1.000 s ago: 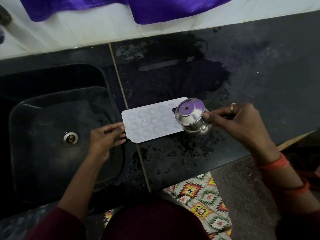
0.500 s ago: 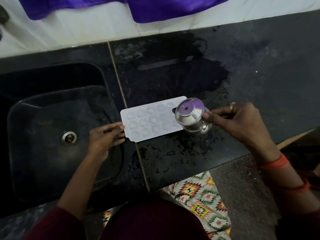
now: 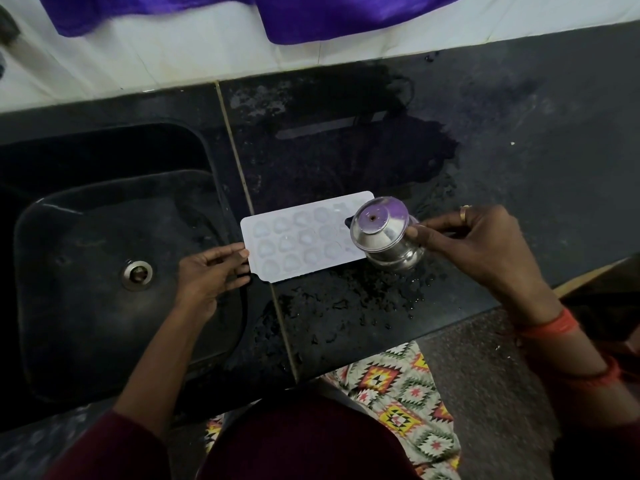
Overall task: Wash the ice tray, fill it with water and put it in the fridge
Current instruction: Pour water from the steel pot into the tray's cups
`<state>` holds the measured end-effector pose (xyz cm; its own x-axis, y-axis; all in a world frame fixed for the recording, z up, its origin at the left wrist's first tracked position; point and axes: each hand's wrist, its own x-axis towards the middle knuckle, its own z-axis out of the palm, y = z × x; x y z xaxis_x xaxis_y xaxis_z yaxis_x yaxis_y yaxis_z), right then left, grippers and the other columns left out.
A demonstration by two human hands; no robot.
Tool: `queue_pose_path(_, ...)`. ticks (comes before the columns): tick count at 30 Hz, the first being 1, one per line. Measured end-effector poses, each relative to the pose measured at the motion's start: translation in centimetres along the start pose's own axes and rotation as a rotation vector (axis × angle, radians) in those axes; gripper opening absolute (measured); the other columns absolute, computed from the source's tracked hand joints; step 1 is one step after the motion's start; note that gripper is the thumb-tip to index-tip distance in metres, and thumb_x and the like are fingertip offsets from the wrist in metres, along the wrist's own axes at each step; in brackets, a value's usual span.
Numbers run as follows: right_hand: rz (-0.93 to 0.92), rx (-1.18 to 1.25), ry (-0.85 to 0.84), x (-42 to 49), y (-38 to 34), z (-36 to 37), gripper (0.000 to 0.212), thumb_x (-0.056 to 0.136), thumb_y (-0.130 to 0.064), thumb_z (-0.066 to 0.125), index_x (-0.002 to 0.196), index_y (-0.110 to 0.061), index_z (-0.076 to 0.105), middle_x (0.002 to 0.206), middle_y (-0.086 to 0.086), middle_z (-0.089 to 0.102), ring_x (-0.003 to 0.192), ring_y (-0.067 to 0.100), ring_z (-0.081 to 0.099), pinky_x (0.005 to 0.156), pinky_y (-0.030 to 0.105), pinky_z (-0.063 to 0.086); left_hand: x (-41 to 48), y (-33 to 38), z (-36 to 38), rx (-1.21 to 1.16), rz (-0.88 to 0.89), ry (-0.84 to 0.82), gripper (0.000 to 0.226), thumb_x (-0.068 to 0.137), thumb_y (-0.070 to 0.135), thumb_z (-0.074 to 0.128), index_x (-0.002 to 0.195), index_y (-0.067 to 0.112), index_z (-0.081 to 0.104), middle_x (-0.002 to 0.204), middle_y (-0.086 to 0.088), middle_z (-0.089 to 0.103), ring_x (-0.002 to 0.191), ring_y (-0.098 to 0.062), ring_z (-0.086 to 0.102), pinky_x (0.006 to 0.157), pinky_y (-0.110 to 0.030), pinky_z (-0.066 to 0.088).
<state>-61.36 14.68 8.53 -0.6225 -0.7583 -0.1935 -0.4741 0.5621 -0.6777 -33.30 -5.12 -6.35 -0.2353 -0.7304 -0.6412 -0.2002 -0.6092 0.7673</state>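
Note:
A white ice tray [image 3: 298, 240] with several round cups lies flat on the wet black counter [image 3: 519, 150], just right of the sink. My left hand [image 3: 211, 268] holds the tray's left end, thumb on top and fingers curled at its edge. My right hand [image 3: 481, 244] grips a small steel pot [image 3: 384, 237], tilted with its mouth toward the tray's right end. The pot covers the tray's right corner.
A black sink [image 3: 104, 271] with a metal drain [image 3: 137, 274] sits to the left. Water drops and a wet patch cover the counter around the tray. Purple cloth [image 3: 329, 15] hangs over the white wall at the back. A patterned mat [image 3: 398, 393] lies on the floor below.
Almost nothing has moved; the tilted pot stays over the tray's right end and my left hand keeps hold of the left end.

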Motion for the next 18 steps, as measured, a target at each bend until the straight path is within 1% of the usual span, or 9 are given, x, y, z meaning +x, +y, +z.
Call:
queue_pose_path(4,-0.002,0.001,-0.001,-0.20,0.06,-0.07,0.035,0.073,-0.053,0.079,0.091,-0.023,0.083,0.078,-0.010,0.077,0.068,-0.002,0.071,0.057,0.010,0.049,-0.12,-0.01,-0.02,-0.011,-0.003,0.002,0.013,0.086,0.007,0.076,0.099,0.007,0.075,0.080,-0.005,0.076,0.064,-0.010,0.071,0.057,-0.023,0.060)
queue_pose_path(7,-0.002,0.044,-0.003,-0.35,-0.20,-0.23,0.038,0.071,-0.054,0.078,0.091,-0.022,0.083,0.079,-0.009,0.078,0.068,0.001,0.071,0.059,0.018,0.052,-0.12,-0.10,-0.09,-0.008,-0.006,0.000,0.013,0.085,0.007,0.077,0.098,0.008,0.076,0.082,-0.006,0.076,0.065,-0.010,0.072,0.057,-0.023,0.060)
queue_pose_path(8,0.000,0.068,-0.003,-0.40,-0.22,-0.27,0.039,0.070,-0.054,0.078,0.091,-0.022,0.083,0.079,-0.008,0.078,0.069,0.002,0.072,0.061,0.022,0.055,-0.11,-0.10,-0.10,-0.006,-0.008,0.001,0.013,0.085,0.007,0.077,0.098,0.008,0.076,0.082,-0.006,0.076,0.065,-0.010,0.072,0.057,-0.023,0.060)
queue_pose_path(10,0.018,0.127,-0.006,-0.43,-0.13,-0.42,0.038,0.069,-0.053,0.079,0.090,-0.022,0.083,0.080,-0.007,0.079,0.073,0.010,0.075,0.071,0.037,0.062,-0.07,-0.12,-0.10,-0.004,-0.008,0.000,0.013,0.086,0.007,0.076,0.098,0.008,0.076,0.081,-0.006,0.076,0.065,-0.010,0.072,0.057,-0.023,0.060)
queue_pose_path(12,0.032,0.196,-0.009,-0.49,0.01,-0.52,0.035,0.070,-0.051,0.081,0.089,-0.021,0.083,0.079,-0.001,0.079,0.078,0.023,0.077,0.080,0.052,0.063,-0.08,-0.12,-0.07,0.001,-0.004,-0.006,0.013,0.086,0.007,0.076,0.099,0.008,0.075,0.083,-0.007,0.076,0.064,-0.009,0.071,0.057,-0.022,0.059)
queue_pose_path(13,0.038,0.231,-0.011,-0.54,0.07,-0.53,0.033,0.071,-0.048,0.082,0.089,-0.020,0.083,0.079,0.001,0.079,0.080,0.029,0.077,0.082,0.055,0.062,-0.09,-0.13,-0.06,0.004,-0.001,-0.008,0.013,0.086,0.007,0.076,0.099,0.008,0.075,0.085,-0.008,0.076,0.065,-0.009,0.071,0.057,-0.022,0.059)
queue_pose_path(14,0.040,0.257,-0.016,-0.60,0.10,-0.54,0.030,0.072,-0.045,0.083,0.089,-0.019,0.083,0.079,0.002,0.079,0.080,0.032,0.077,0.081,0.052,0.063,-0.11,-0.13,-0.03,0.006,0.000,-0.008,0.013,0.086,0.008,0.076,0.100,0.008,0.075,0.086,-0.008,0.076,0.065,-0.009,0.071,0.057,-0.022,0.059)
queue_pose_path(17,0.032,0.293,-0.049,-0.80,0.04,-0.55,0.029,0.072,-0.040,0.082,0.090,-0.017,0.082,0.078,-0.001,0.079,0.075,0.023,0.077,0.067,0.027,0.061,-0.22,-0.08,-0.03,0.004,0.002,-0.006,0.013,0.086,0.008,0.076,0.099,0.008,0.075,0.085,-0.008,0.076,0.066,-0.009,0.071,0.059,-0.023,0.061)
queue_pose_path(18,0.035,0.294,-0.057,-0.90,0.01,-0.52,0.030,0.071,-0.041,0.082,0.089,-0.017,0.082,0.078,-0.001,0.079,0.074,0.021,0.077,0.066,0.024,0.060,-0.24,-0.07,-0.02,0.004,0.003,-0.005,0.013,0.086,0.008,0.076,0.099,0.008,0.075,0.085,-0.008,0.076,0.066,-0.010,0.071,0.060,-0.024,0.061)
